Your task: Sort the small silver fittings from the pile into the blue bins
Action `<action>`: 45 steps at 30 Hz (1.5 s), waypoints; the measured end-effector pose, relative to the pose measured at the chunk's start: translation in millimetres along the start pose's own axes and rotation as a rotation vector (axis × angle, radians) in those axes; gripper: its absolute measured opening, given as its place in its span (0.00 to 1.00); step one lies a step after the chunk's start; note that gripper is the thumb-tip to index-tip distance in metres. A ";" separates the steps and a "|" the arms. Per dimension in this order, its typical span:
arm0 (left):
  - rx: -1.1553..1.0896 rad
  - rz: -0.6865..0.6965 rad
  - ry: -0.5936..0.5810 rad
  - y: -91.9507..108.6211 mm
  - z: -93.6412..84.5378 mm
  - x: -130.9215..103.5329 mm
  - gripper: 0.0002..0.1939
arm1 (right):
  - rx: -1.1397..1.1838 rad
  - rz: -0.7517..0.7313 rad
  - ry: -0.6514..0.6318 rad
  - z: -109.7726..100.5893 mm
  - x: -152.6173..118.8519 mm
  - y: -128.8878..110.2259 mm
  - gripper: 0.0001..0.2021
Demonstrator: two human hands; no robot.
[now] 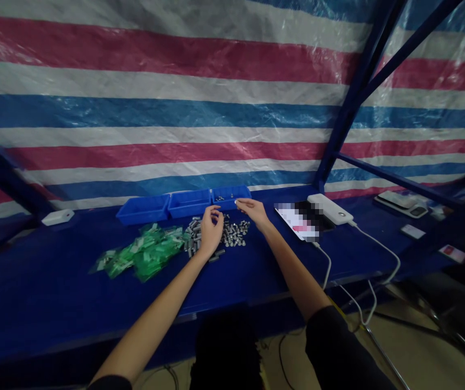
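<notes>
Small metal parts (236,236) lie heaped on the table (249,276).

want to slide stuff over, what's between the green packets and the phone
Between the green packets and the phone, the head view shows loose metal parts, the left hand over them, and the right forearm.

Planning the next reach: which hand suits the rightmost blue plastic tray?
Likely the right hand: its fingertips are beside that tray; the left hand is farther left, by silvery metal parts.

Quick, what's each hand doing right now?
Left hand: loosely open, fingers curled over the metal parts; no held thing visible.
Right hand: fingertips pinched closed; too small to tell what, if anything, they hold.
</notes>
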State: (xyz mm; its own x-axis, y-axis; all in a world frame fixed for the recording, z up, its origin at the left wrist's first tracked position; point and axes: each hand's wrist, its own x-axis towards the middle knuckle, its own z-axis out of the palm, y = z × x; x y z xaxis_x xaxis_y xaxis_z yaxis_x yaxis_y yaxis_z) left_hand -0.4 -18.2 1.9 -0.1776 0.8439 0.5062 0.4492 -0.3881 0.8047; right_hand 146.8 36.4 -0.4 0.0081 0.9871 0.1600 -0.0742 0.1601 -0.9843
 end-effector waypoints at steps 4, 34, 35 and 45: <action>0.026 0.021 -0.032 -3.2 0.4 0.0 0.10 | 0.084 -0.138 -0.149 -1.7 2.7 -6.6 0.24; 0.195 0.232 -0.074 -8.2 -1.1 -1.2 0.05 | -0.506 0.030 -0.199 -19.1 -5.2 14.9 0.09; 0.178 0.224 -0.063 -8.7 -1.4 -0.6 0.05 | -0.489 0.030 -0.195 -18.4 -5.2 15.3 0.09; 0.068 0.111 -0.032 -2.8 -5.1 -1.3 0.06 | -0.531 0.030 -0.203 -15.8 -7.1 10.7 0.09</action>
State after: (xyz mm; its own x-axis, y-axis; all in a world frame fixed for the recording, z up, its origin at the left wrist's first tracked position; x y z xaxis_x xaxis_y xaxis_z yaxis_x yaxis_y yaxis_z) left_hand -5.9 -20.1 0.6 -0.0962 0.8092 0.5796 0.5231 -0.4543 0.7211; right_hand 161.7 31.1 -13.2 -0.1824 0.9790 0.0911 0.4403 0.1642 -0.8827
